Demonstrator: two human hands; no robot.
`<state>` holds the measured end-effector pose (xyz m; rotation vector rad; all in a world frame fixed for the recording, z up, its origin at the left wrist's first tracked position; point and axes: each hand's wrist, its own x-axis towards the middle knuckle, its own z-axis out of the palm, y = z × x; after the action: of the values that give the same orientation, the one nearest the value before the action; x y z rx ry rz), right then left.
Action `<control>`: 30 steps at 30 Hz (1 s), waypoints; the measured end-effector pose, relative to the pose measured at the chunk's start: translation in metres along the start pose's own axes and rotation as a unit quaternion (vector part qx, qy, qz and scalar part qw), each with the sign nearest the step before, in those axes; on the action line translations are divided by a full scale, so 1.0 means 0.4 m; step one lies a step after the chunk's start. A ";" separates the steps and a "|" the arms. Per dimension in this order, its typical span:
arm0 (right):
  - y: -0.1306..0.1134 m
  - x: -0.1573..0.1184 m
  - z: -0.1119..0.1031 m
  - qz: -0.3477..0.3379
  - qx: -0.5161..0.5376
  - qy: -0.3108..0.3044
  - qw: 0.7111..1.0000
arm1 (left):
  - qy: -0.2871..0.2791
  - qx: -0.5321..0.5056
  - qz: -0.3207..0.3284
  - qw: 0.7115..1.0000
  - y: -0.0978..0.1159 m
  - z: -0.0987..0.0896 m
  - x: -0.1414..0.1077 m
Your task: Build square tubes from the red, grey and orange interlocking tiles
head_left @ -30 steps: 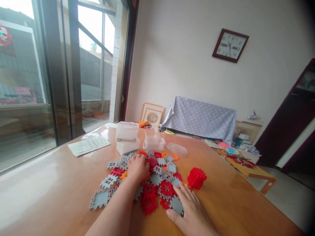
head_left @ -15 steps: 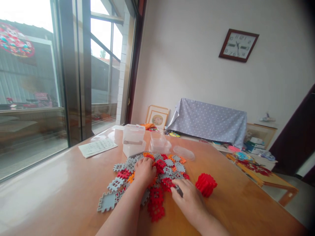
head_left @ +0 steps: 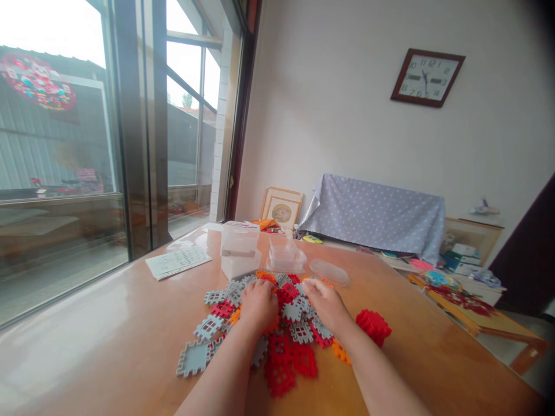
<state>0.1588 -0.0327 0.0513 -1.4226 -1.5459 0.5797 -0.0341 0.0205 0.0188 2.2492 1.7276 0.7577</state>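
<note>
A heap of flat, notched plastic building tiles in grey, red and orange lies on the table before me. My left hand rests on the heap's left-centre with fingers curled, beside an orange tile; whatever is under the fingertips is hidden. Across from it, my right hand reaches over the right rear of the heap, its fingers closed together near the grey tiles. What it grips, if anything, does not show. Several red tiles lie nearest me. A stack of red tiles stands right of my right forearm.
Clear plastic boxes and smaller clear tubs stand behind the heap. A clear lid lies to their right. Printed sheets are at the left. A glass window borders the table's left side.
My right hand has moved forward from the near right side, where it held a dark grey piece. Red and orange tiles now show at the front right. My left hand stays nearly in place.
</note>
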 end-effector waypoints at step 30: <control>0.016 -0.038 0.058 -0.085 -0.393 -0.150 0.903 | 0.008 -0.013 0.027 1.000 -0.013 0.017 0.004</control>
<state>0.1408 -0.0403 0.0307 -1.8028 -2.2824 0.0399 -0.0346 0.0245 0.0110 2.2874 1.6596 0.8082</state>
